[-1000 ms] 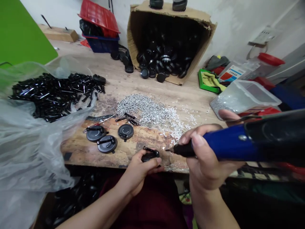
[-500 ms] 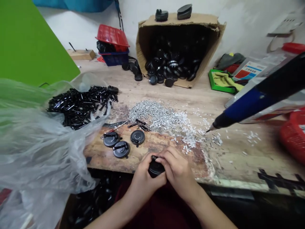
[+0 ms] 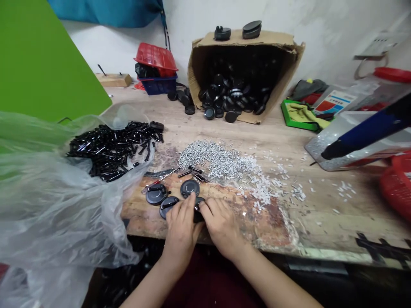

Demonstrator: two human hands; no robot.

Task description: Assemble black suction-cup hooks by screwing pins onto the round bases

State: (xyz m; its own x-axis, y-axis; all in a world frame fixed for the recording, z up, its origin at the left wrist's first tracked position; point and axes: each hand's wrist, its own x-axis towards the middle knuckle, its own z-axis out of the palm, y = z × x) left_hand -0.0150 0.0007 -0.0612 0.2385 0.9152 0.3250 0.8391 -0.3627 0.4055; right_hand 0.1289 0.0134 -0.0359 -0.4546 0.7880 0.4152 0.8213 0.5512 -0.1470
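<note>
Both hands rest at the near edge of the wooden bench. My left hand and my right hand meet over a black round disc, fingers closed around it; most of it is hidden. It sits on the bench right beside three similar black discs with clips. A blue power screwdriver hangs free in the air at the right, touched by neither hand.
A heap of silver screws and white bits lies behind the discs. Black clips are piled on a plastic bag at left. A tipped cardboard box of black parts, a clear tub and red baskets stand around.
My right hand let go of the blue screwdriver, which swung up to the right. Both hands then closed on the disc and moved it forward onto the bench beside the other discs.
</note>
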